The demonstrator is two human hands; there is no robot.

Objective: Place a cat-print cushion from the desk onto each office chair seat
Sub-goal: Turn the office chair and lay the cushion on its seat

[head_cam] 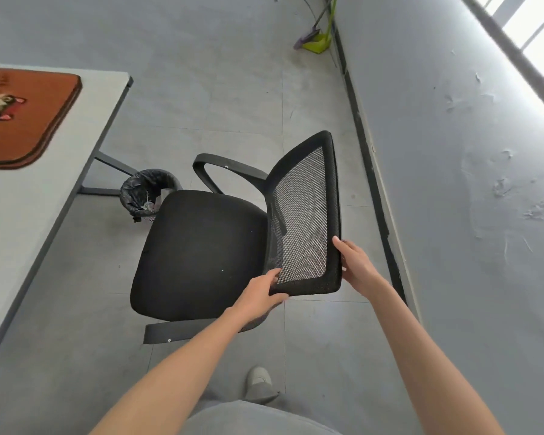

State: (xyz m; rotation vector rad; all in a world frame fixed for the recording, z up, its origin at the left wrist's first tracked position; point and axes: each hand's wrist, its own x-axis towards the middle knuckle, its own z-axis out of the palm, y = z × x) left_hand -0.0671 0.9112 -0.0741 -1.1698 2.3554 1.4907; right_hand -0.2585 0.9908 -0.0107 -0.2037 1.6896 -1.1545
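Person: grey trousers fill the bottom edge, with one pale shoe [258, 378] on the floor just ahead of them; both bare forearms reach forward to the chair.
Left hand [259, 295]: grips the near top corner of the backrest, thumb under the padded rim and fingers laid over onto the mesh side.
Right hand [355, 265]: holds the other side of the same top rim, fingers curled behind the frame and thumb pointing up along its edge.
Backrest [302, 215]: black mesh in a black padded frame, its top edge towards the person, held between the two hands.
Office chair [198, 252]: black fabric seat facing the desk with nothing lying on it; one loop armrest shows beyond the seat, another flat armrest shows below its near edge.
Waste bin [148, 191]: lined with a black bag, on the floor just beyond the seat's far corner, by the desk leg.
Desk [29, 196]: pale grey top along the left side, near the chair but apart from it.
Cat-print cushion [22, 117]: brown with a dark border, lying flat on the desk, partly cut off by the left edge.
Wall: grey, at right, with scuffed paint and a black skirting strip.
Dustpan [316, 42]: green, with a broom, against the wall at the far end of the floor.
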